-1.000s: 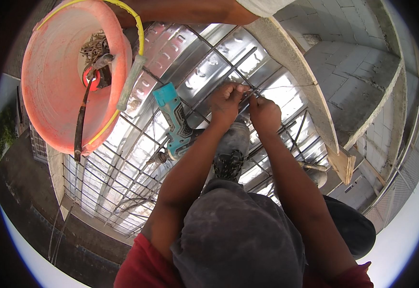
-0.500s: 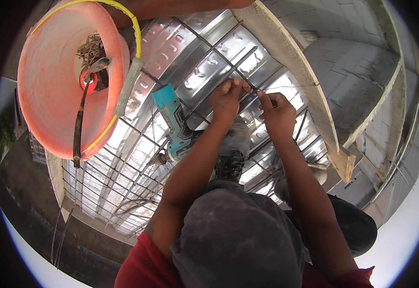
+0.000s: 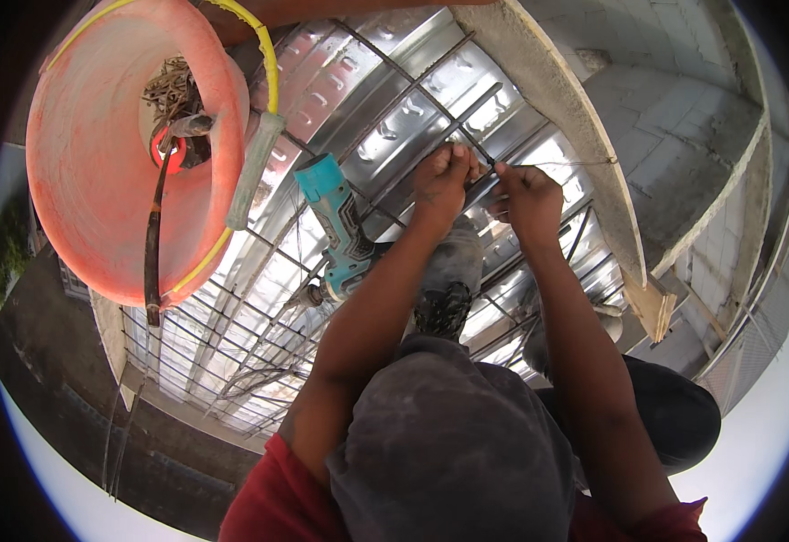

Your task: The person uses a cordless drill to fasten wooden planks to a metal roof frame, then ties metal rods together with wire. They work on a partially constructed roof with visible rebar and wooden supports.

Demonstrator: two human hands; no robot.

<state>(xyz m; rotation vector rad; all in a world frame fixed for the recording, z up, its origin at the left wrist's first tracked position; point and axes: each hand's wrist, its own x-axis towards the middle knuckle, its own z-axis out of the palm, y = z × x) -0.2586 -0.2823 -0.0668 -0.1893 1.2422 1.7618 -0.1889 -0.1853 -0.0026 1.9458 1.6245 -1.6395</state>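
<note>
Both hands meet at a crossing of the dark steel bars (image 3: 421, 88) of a mesh. My left hand (image 3: 444, 185) is closed, thumb and finger pinched together beside the crossing. Close to its right, my right hand (image 3: 532, 200) pinches at the same crossing, fingers curled. What lies between the fingertips is too small to make out. A thin wire (image 3: 575, 163) runs from near the right fingertips to the concrete edge. Left of my left forearm, a teal-and-black cordless power tool (image 3: 345, 230) rests on the mesh.
An orange bucket (image 3: 78, 199) with a yellow handle stands at the left, holding a bundle of short wire pieces (image 3: 170, 88) and a dark-handled tool (image 3: 152, 262). Ribbed metal sheeting (image 3: 322, 117) lies under the mesh. A concrete edge (image 3: 584, 117) curves along the right, above a wood piece (image 3: 649, 307).
Both hands stay at the bar crossing, with small shifts of the fingers. The whole view has moved slightly, so bucket and mesh appear a little displaced.
</note>
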